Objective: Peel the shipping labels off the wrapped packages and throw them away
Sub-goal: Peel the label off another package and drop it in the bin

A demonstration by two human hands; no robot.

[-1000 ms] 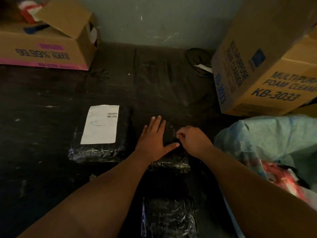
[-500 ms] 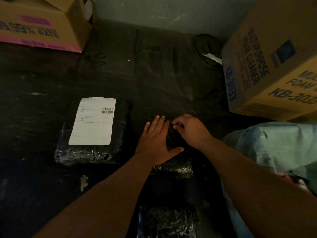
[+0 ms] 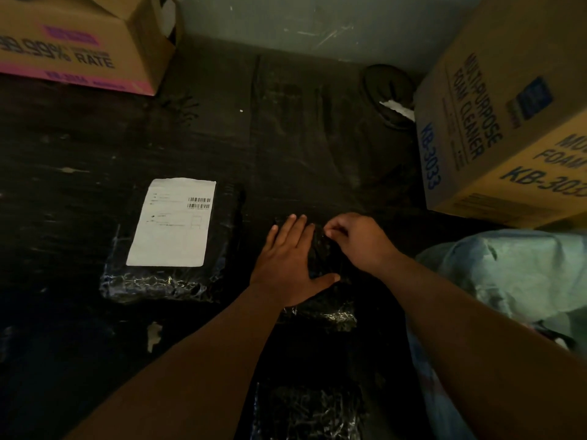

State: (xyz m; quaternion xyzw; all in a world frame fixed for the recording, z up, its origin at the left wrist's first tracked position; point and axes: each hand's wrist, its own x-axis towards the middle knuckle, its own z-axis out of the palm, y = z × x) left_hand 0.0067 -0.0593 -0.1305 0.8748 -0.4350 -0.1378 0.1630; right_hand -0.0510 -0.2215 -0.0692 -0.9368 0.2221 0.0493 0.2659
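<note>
dark floor (image 3: 301, 138): three black wrapped packages (image 3: 171, 281), two cardboard boxes (image 3: 495, 128).

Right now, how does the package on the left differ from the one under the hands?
The left package shows a white shipping label face up; the middle package shows none. The left package lies untouched, while the left hand presses flat on the middle package and the right hand pinches at its top edge. The left package looks larger. Both are wrapped in shiny black plastic on the dark floor.
</note>
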